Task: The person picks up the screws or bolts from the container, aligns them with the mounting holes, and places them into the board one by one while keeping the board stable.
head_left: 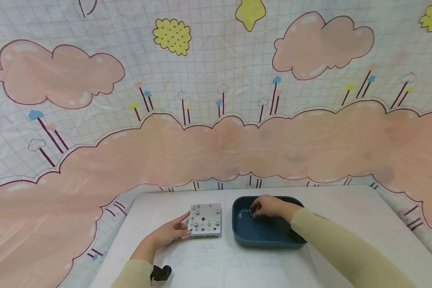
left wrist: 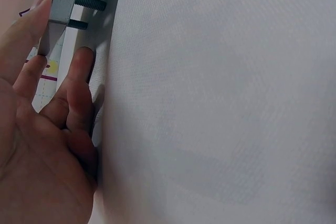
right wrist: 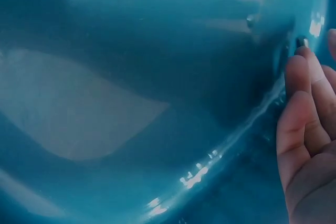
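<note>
A silver metal plate (head_left: 206,218) with several screws and holes sits on the white table. My left hand (head_left: 169,233) grips its left side, thumb at the near corner. Dark threaded screw ends (left wrist: 90,2) stick out beneath the plate in the left wrist view, which holds it off the tabletop. Inside a dark blue basin (head_left: 270,243), my right hand (head_left: 271,207) pinches a small dark screw-like piece (head_left: 251,212) near the left wall. Only the tip of this piece (right wrist: 302,41) shows past the fingertips in the right wrist view.
The basin stands just right of the plate on the white table (head_left: 187,264). A black object (head_left: 161,273) is at my left wrist. Behind the table hangs a patterned cloth (head_left: 216,152) with clouds and stars.
</note>
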`<action>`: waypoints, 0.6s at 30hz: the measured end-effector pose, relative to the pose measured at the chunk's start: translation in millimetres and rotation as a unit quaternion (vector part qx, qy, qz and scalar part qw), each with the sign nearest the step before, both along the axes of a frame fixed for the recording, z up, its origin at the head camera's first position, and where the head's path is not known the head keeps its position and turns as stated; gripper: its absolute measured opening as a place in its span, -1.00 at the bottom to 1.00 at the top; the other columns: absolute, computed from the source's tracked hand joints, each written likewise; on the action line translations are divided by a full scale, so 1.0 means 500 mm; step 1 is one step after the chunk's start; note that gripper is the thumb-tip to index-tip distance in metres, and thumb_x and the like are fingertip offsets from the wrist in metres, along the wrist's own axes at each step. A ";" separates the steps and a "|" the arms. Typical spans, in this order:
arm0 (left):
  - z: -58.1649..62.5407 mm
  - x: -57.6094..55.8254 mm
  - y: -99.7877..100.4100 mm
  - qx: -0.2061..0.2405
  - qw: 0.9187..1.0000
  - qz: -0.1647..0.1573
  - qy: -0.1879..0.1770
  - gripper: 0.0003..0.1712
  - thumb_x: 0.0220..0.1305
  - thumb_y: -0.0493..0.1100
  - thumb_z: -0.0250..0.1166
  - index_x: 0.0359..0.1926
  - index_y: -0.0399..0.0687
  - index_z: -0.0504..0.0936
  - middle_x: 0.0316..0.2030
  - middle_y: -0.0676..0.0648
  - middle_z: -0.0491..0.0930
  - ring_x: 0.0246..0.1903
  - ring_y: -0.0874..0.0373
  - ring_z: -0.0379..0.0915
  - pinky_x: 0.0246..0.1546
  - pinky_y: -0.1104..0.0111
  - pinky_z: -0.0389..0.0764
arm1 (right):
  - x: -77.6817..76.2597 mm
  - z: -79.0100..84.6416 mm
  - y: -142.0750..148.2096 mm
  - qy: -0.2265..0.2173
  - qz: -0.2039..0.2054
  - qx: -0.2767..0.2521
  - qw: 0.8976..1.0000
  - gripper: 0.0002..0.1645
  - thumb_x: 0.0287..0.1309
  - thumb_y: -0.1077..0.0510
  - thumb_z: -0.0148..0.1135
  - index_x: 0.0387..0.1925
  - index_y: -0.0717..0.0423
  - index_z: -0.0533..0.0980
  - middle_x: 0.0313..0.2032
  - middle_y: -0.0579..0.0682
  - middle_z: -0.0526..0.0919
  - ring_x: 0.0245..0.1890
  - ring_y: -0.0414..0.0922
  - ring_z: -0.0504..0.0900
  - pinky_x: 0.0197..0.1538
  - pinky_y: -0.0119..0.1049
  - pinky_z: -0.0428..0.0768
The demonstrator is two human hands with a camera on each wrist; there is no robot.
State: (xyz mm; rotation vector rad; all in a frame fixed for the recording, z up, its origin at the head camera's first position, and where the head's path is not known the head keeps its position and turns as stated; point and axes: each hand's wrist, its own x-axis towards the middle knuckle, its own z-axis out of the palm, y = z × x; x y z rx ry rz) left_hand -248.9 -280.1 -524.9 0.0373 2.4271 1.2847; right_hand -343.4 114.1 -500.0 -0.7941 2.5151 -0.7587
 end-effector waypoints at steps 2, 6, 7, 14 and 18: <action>0.002 0.000 0.001 -0.002 1.000 -0.002 0.001 -0.02 0.20 0.04 0.43 0.54 0.10 0.14 -0.04 -0.07 0.50 -0.19 0.09 0.39 -0.15 0.25 0.42 | 0.000 -0.006 -0.002 -0.003 -0.007 0.011 1.000 -0.67 0.16 0.18 0.41 -0.05 0.21 0.64 -0.47 -0.16 0.64 -0.52 -0.24 0.56 -0.39 -0.34 0.53; 0.009 0.002 0.004 0.005 1.000 -0.003 -0.001 -0.03 0.22 0.01 0.43 0.54 0.07 0.13 -0.05 -0.09 0.50 -0.19 0.09 0.38 -0.17 0.27 0.41 | 0.001 -0.008 -0.006 -0.001 -0.005 0.017 1.000 -0.68 0.16 0.18 0.41 -0.05 0.20 0.64 -0.48 -0.16 0.62 -0.53 -0.22 0.57 -0.39 -0.33 0.54; 0.011 0.002 0.004 0.006 1.000 -0.002 -0.002 -0.03 0.21 0.00 0.43 0.54 0.07 0.13 -0.05 -0.09 0.50 -0.20 0.09 0.38 -0.17 0.27 0.41 | 0.001 -0.009 -0.008 0.002 -0.001 0.019 1.000 -0.69 0.17 0.18 0.41 -0.05 0.19 0.65 -0.48 -0.16 0.62 -0.53 -0.23 0.56 -0.39 -0.33 0.54; 0.011 0.001 0.006 0.013 1.000 -0.002 -0.003 -0.03 0.22 -0.01 0.42 0.55 0.06 0.12 -0.06 -0.08 0.49 -0.21 0.10 0.38 -0.18 0.29 0.41 | -0.001 -0.018 -0.018 0.027 0.016 0.030 0.999 -0.78 0.16 0.23 0.39 -0.13 0.15 0.66 -0.51 -0.16 0.57 -0.56 -0.25 0.54 -0.42 -0.34 0.53; 0.011 0.001 0.006 0.022 1.000 0.001 -0.007 -0.03 0.22 -0.03 0.42 0.55 0.07 0.12 -0.07 -0.10 0.48 -0.21 0.09 0.37 -0.19 0.28 0.41 | 0.001 -0.020 -0.025 0.049 0.012 0.044 0.998 -0.86 0.15 0.25 0.39 -0.21 0.11 0.68 -0.48 -0.16 0.57 -0.54 -0.24 0.53 -0.38 -0.32 0.54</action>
